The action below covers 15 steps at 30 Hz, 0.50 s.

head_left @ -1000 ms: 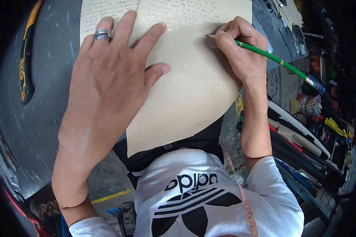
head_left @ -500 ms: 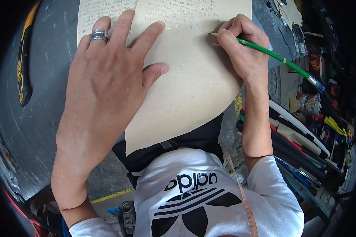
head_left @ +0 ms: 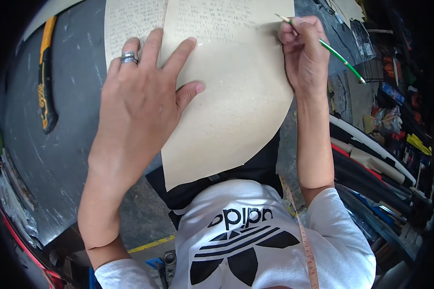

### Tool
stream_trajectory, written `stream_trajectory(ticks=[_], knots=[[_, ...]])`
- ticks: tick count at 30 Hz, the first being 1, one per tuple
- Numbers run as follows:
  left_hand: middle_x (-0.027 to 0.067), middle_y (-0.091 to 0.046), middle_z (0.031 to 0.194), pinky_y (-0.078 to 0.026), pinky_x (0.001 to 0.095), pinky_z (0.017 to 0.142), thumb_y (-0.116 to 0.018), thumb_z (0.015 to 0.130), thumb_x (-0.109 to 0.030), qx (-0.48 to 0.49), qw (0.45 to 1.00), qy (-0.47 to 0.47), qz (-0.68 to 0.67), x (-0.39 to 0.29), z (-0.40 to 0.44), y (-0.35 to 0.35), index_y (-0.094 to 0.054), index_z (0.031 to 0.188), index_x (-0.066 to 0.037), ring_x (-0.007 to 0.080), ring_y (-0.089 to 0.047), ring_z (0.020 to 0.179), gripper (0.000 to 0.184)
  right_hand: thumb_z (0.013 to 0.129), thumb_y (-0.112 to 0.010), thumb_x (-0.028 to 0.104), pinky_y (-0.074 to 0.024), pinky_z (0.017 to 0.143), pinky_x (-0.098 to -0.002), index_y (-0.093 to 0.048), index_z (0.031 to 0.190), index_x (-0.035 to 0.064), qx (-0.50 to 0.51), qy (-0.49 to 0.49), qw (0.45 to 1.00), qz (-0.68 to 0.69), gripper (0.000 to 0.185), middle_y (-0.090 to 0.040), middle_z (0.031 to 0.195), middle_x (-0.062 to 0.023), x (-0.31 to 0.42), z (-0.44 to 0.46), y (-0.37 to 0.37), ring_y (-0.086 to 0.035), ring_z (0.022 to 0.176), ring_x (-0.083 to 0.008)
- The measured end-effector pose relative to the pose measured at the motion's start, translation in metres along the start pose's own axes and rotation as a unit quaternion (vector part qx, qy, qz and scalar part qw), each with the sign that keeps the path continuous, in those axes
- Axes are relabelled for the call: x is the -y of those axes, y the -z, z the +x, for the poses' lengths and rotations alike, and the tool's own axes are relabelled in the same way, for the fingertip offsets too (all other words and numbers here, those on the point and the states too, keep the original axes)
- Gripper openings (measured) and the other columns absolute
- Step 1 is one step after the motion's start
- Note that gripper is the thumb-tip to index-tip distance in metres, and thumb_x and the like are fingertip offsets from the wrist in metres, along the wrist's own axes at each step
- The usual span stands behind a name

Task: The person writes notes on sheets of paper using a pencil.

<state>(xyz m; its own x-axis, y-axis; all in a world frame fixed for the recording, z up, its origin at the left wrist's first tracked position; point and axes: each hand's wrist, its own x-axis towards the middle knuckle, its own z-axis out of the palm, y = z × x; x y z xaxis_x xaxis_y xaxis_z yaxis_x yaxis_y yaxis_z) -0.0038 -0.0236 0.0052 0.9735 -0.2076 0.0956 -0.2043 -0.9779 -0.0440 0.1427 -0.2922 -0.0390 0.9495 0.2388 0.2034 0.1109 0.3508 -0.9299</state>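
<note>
The handwriting point(head_left: 212, 21) is too small to read; the far edge of the paper point(head_left: 231, 111) is cut off.

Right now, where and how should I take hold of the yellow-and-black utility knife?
Best on the dark, thicker part of the utility knife, nearer the wearer. Come from above and close across its long sides: it lies flat on the gray tabletop, long and narrow, with both sides exposed.

It looks like a workshop: a scratched dark worktable point(head_left: 77, 159) bears a yellow-and-black cutter point(head_left: 46, 77), and to its right are long rolls of material point(head_left: 371, 164) and crowded supplies.
</note>
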Motion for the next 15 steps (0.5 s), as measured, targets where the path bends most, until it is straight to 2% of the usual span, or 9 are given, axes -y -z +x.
stream_trajectory(ticks=[3, 6, 11, 15], knots=[[0.0208, -0.055, 0.156, -0.049, 0.0517, 0.115, -0.059, 0.108, -0.056, -0.001, 1.000, -0.003, 0.009, 0.001, 0.001, 0.002, -0.055, 0.159, -0.022, 0.0434, -0.055, 0.138, 0.062, 0.106, -0.066, 0.008, -0.0494, 0.078, -0.0227, -0.063, 0.098, 0.0076, -0.049, -0.005, 0.997, -0.059, 0.008, -0.071, 0.089, -0.0039, 0.001, -0.003, -0.013, -0.061, 0.080, -0.0082], [0.0243, -0.055, 0.156, -0.048, 0.0543, 0.115, -0.058, 0.108, -0.056, 0.004, 1.000, -0.001, -0.017, 0.002, 0.002, 0.003, -0.055, 0.159, -0.020, 0.0464, -0.055, 0.138, 0.063, 0.107, -0.068, 0.013, -0.0494, 0.075, -0.0206, -0.065, 0.103, 0.0083, -0.020, -0.004, 0.997, -0.081, 0.007, -0.073, 0.091, -0.0031, 0.000, -0.004, -0.020, -0.060, 0.078, -0.0050], [0.0271, -0.054, 0.156, -0.046, 0.0561, 0.116, -0.056, 0.109, -0.057, 0.005, 1.000, -0.009, -0.014, 0.003, 0.003, 0.000, -0.055, 0.160, -0.020, 0.0496, -0.054, 0.139, 0.063, 0.104, -0.071, 0.013, -0.0477, 0.078, -0.0219, -0.064, 0.103, 0.0074, -0.012, -0.008, 0.994, -0.105, 0.008, -0.072, 0.095, -0.0044, 0.001, -0.005, -0.017, -0.060, 0.082, -0.0059], [0.0286, -0.054, 0.156, -0.046, 0.0566, 0.116, -0.054, 0.109, -0.059, 0.011, 1.000, -0.009, -0.016, 0.004, 0.001, -0.001, -0.055, 0.160, -0.019, 0.0512, -0.053, 0.140, 0.065, 0.106, -0.070, 0.015, -0.0483, 0.073, -0.0191, -0.065, 0.104, 0.0104, -0.014, 0.001, 0.994, -0.104, 0.007, -0.073, 0.092, -0.0014, -0.003, -0.003, -0.018, -0.060, 0.078, -0.0035]])
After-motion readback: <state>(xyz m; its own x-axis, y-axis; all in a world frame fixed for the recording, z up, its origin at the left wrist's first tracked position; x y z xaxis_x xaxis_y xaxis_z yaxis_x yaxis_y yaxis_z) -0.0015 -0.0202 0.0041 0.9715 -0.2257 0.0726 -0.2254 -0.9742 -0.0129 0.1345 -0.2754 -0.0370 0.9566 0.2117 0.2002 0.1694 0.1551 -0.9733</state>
